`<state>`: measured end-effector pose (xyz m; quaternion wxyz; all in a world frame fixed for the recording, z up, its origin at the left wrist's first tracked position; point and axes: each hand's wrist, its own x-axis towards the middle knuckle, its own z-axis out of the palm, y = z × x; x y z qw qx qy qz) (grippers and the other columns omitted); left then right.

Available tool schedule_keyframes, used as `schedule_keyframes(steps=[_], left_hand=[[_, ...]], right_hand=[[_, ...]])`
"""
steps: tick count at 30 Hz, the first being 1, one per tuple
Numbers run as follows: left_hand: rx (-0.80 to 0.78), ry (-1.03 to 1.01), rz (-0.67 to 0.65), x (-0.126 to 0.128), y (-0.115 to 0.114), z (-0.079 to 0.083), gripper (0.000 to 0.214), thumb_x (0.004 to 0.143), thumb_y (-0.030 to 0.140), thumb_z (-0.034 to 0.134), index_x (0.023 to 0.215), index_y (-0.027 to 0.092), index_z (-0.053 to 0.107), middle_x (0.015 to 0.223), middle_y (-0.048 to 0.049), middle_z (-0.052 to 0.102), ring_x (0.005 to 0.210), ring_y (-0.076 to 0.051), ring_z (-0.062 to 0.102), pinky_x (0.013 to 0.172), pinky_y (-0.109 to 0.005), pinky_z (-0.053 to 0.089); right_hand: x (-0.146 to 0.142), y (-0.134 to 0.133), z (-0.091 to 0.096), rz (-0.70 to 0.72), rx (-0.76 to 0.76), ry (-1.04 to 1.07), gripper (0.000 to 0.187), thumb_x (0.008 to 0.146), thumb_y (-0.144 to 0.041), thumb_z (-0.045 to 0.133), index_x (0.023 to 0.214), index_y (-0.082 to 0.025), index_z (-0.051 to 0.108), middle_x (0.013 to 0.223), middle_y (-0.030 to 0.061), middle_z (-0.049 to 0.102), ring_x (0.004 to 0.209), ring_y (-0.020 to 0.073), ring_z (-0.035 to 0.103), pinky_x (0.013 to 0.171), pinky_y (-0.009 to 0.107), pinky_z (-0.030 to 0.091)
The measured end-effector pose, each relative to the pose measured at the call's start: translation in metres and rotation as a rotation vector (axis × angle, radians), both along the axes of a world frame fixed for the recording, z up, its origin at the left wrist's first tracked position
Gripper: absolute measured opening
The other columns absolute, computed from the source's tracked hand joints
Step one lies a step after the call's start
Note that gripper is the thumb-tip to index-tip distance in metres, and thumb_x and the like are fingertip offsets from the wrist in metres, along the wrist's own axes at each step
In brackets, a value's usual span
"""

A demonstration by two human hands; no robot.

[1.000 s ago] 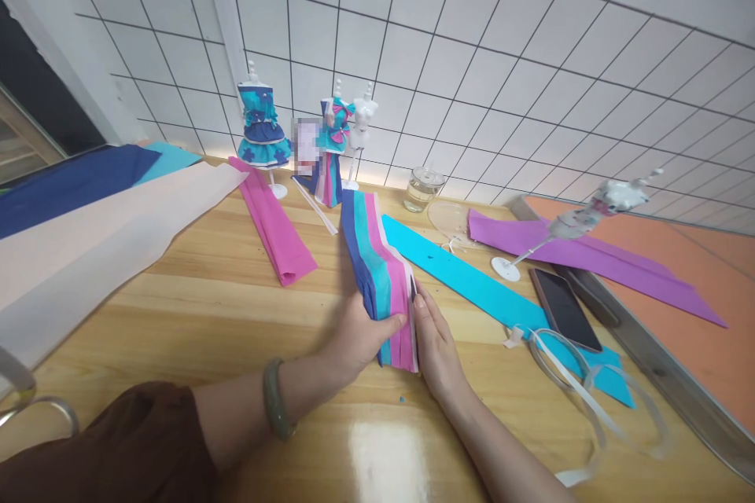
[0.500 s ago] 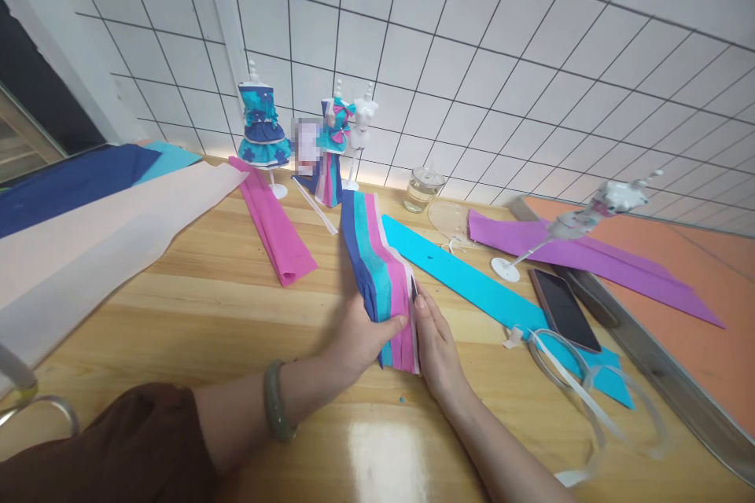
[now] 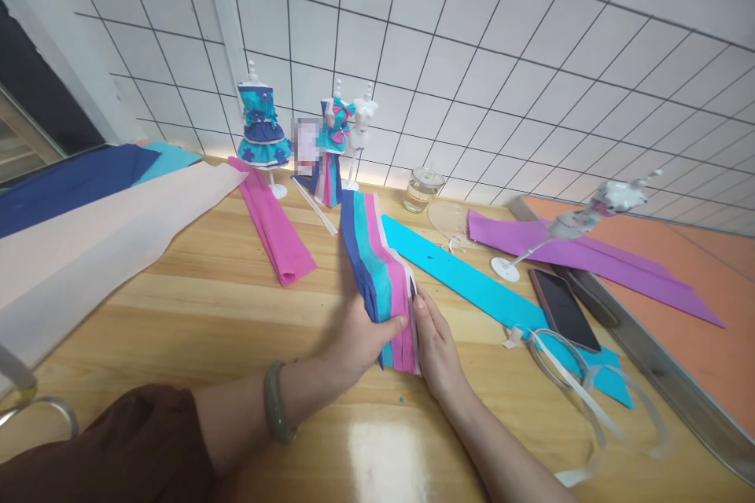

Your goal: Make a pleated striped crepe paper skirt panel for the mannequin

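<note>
A pleated crepe paper piece (image 3: pixel 381 283) striped in dark blue, teal, pink and white runs from the table's middle toward me. My left hand (image 3: pixel 369 330) is closed on its near part, with the thumb across the pink stripe and the fingers hidden underneath. On the right, along the white edge, my right hand (image 3: pixel 435 338) pinches it with fingers together; its thumb is hidden. A small dark pointed sliver (image 3: pixel 412 287) shows by the right fingertips; I cannot tell what it is. A bright blue strip (image 3: pixel 465 267) lies just beyond the right hand.
Small dress forms stand at the back, including one in a blue dress (image 3: pixel 259 126) and a tilted white one (image 3: pixel 581 216) at right. Around lie a glass (image 3: pixel 423 190), a phone (image 3: pixel 565 310), white ribbon loops (image 3: pixel 595 401), pink paper (image 3: pixel 274 228), purple paper (image 3: pixel 590 259) and pale sheets (image 3: pixel 118 244).
Both hands keep their hold in nearly the same place. The dark sliver at the right fingertips and the white edge there have shifted very slightly.
</note>
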<state>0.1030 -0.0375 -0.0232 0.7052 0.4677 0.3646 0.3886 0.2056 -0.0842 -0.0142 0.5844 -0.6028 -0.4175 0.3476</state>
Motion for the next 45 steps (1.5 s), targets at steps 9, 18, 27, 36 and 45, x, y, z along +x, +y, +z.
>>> schedule_keyframes(steps=[9,18,27,36,45], left_hand=[[0.022,0.041,-0.006,0.001,-0.001,0.000,0.047,0.065,0.021,0.071,0.108,0.016,0.052,0.104,-0.0095,0.064,0.094,-0.022,0.060,0.083,-0.034,0.048],[0.016,0.016,-0.023,0.000,0.000,-0.003,0.048,0.064,0.024,0.072,0.108,0.017,0.054,0.104,-0.0093,0.064,0.094,-0.022,0.060,0.083,-0.034,0.048],[-0.171,-0.184,-0.081,-0.001,0.003,0.008,0.051,0.062,0.031,0.074,0.107,0.015,0.057,0.104,-0.0104,0.065,0.096,-0.023,0.060,0.083,-0.034,0.048],[-0.522,-0.409,-0.202,-0.017,0.047,0.018,0.059,0.070,0.065,0.049,0.098,0.015,0.063,0.086,-0.0077,0.069,0.079,-0.023,0.065,0.077,-0.035,0.050],[-0.375,-0.185,-0.268,-0.023,0.055,0.023,0.031,0.061,0.024,0.072,0.089,0.014,0.064,0.075,-0.0057,0.068,0.061,-0.018,0.062,0.066,-0.032,0.051]], right_hand=[[-0.001,0.001,0.002,0.049,0.053,-0.012,0.045,0.087,-0.043,0.038,0.125,-0.021,0.048,0.129,0.0037,0.050,0.121,0.0195,0.041,0.102,0.035,0.030],[0.000,0.002,0.002,0.051,0.033,-0.034,0.044,0.086,-0.044,0.038,0.122,-0.021,0.050,0.124,0.0043,0.054,0.114,0.0205,0.047,0.100,0.036,0.032],[0.001,0.002,0.006,0.060,0.025,-0.032,0.042,0.086,-0.044,0.038,0.119,-0.021,0.053,0.122,0.0037,0.056,0.112,0.0201,0.049,0.098,0.035,0.034],[-0.005,-0.003,0.011,0.132,-0.021,-0.068,0.047,0.083,-0.050,0.041,0.116,-0.020,0.057,0.086,0.0050,0.067,0.084,0.0215,0.060,0.075,0.033,0.047],[-0.009,-0.008,0.009,0.270,-0.176,-0.039,0.055,0.082,-0.054,0.037,0.123,-0.018,0.048,0.043,-0.0075,0.035,0.035,0.0085,0.027,0.034,0.021,0.022]])
